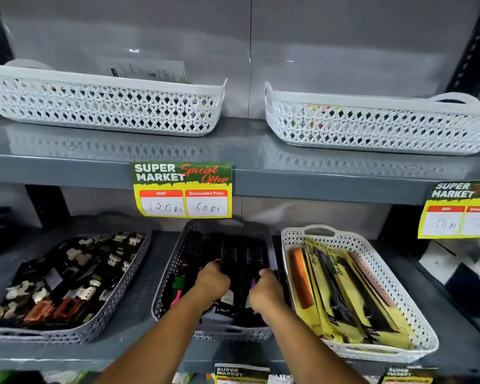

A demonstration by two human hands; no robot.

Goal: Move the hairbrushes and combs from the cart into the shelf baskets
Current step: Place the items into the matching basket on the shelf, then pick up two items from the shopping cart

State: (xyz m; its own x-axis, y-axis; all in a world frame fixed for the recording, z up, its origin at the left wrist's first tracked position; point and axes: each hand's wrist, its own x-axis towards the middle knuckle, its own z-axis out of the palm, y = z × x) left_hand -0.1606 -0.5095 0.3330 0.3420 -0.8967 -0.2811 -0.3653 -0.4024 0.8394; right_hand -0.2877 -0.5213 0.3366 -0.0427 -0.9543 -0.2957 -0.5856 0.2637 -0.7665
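A grey lattice basket (175, 261) in the middle of the lower shelf holds several black hairbrushes (239, 253) with pink, green and purple handles. Both my hands are inside it. My left hand (212, 282) is curled over brush handles near the basket's centre. My right hand (265, 292) is closed on a black brush with a purple handle tip just to the right. To the right, a white basket (372, 253) holds combs (344, 289) in yellow packets and an orange comb. The cart is out of view.
A grey basket (117, 297) of hair clips sits at lower left. Two white lattice baskets (106, 103) (377, 123) stand on the upper shelf. Price tags (182, 189) (459, 209) hang from the shelf edge above my hands.
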